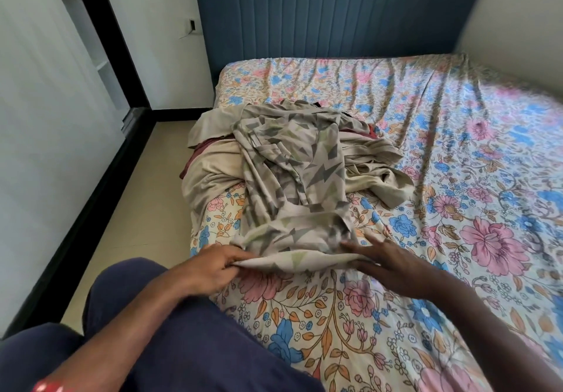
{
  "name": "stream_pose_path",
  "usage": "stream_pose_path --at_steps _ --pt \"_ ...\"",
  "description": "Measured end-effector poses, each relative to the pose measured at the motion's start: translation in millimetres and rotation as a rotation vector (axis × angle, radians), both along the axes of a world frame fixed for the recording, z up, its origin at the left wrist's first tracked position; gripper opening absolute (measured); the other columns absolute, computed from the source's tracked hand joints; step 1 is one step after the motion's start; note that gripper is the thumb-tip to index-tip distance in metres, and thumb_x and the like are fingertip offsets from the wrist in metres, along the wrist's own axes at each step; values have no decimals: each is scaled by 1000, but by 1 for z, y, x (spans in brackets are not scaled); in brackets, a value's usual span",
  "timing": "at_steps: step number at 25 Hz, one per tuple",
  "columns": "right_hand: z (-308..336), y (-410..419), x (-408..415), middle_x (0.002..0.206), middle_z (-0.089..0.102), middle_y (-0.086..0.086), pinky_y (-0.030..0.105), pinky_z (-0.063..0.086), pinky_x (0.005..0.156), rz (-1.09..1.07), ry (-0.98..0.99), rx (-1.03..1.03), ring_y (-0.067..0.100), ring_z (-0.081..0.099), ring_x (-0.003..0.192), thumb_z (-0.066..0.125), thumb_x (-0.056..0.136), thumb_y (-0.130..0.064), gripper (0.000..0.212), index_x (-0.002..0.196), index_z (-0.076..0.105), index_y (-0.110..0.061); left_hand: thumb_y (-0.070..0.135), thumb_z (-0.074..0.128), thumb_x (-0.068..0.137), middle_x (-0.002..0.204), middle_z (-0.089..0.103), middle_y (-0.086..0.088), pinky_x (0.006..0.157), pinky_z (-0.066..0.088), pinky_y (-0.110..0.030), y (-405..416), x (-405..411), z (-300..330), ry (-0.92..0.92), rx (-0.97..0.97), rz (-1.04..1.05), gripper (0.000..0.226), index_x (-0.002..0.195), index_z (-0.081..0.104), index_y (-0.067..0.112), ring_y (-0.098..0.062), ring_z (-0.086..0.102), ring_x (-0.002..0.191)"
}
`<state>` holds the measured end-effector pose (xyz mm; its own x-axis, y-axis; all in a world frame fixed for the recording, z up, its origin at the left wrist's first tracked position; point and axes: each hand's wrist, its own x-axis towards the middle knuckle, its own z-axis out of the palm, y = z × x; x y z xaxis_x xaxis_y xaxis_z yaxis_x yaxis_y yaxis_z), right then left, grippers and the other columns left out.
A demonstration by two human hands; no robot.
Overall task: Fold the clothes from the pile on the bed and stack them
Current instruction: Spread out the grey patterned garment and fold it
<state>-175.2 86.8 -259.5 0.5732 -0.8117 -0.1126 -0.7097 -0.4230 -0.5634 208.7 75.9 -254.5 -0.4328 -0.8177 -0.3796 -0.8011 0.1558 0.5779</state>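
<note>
A pile of clothes (213, 163) lies near the bed's left edge, with beige and dark red pieces in it. On top of the pile a beige garment with grey and green zigzag shapes (292, 178) trails down toward me. My left hand (213, 267) pinches its near hem at the left corner. My right hand (387, 260) lies with fingers spread on the hem's right end and on the sheet beside it.
The bed (457, 178) has a floral sheet in pink, blue and orange, with a blue padded headboard (335, 11) behind. Tiled floor (128, 209) and a black-framed wardrobe lie to the left. My dark blue trouser knee (182, 330) is at the bottom.
</note>
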Motion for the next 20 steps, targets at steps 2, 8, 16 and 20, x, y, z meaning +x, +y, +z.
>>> stream_pose_path --at_steps 2,8,16,20 --pt "30 8 0 80 63 -4 38 50 68 -12 -189 167 17 62 76 43 96 -74 69 104 72 -12 20 58 102 118 69 -3 96 52 -34 -4 9 30 119 227 -53 31 109 71 48 -21 63 104" --pt "89 20 -10 101 76 13 41 54 84 80 -237 537 25 70 93 56 104 -43 41 106 74 -6 7 54 103 94 75 14 88 49 -18 -22 5 82 225 628 -366 36 93 79 30 -1 67 92" --pt "96 -60 23 97 76 12 34 59 73 -290 -792 355 27 74 90 53 104 -21 25 105 75 -9 20 75 90 104 73 -9 86 53 -29 -113 17 113 423 497 -94 22 104 75 3 -21 68 95" --pt "68 -136 39 88 74 15 47 60 75 -541 -630 157 31 71 82 61 103 -38 34 94 71 -7 20 73 92 98 72 0 72 49 -29 -180 -9 96 201 95 115 21 111 72 11 -18 65 90"
